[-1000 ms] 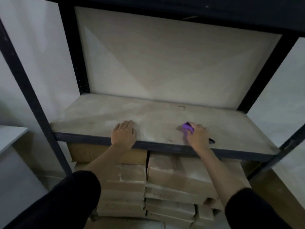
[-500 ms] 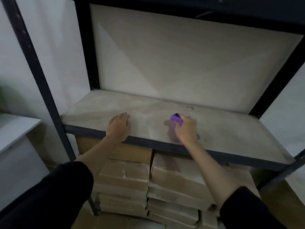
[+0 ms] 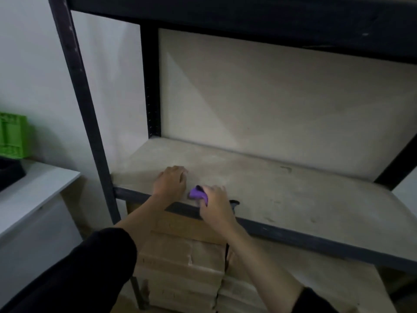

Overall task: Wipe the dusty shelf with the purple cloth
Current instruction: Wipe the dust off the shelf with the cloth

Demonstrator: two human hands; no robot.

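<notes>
Right hand (image 3: 214, 203): I see it clenched around the purple cloth (image 3: 196, 193), pressed on the dusty shelf (image 3: 282, 190).
Left hand (image 3: 171, 182): flat, fingers spread, holding nothing.

Dusty shelf (image 3: 282, 195), left hand (image 3: 170, 184) flat; purple cloth (image 3: 196, 193) on it

Most of the purple cloth (image 3: 196, 192) is hidden under the right hand (image 3: 215, 203); only a bunched corner shows. A small dark object (image 3: 234, 203) behind that hand cannot be identified. The green crate (image 3: 12, 134) is cut off at the frame's left edge. The stacked cartons (image 3: 185, 265) run past the bottom edge.
</notes>
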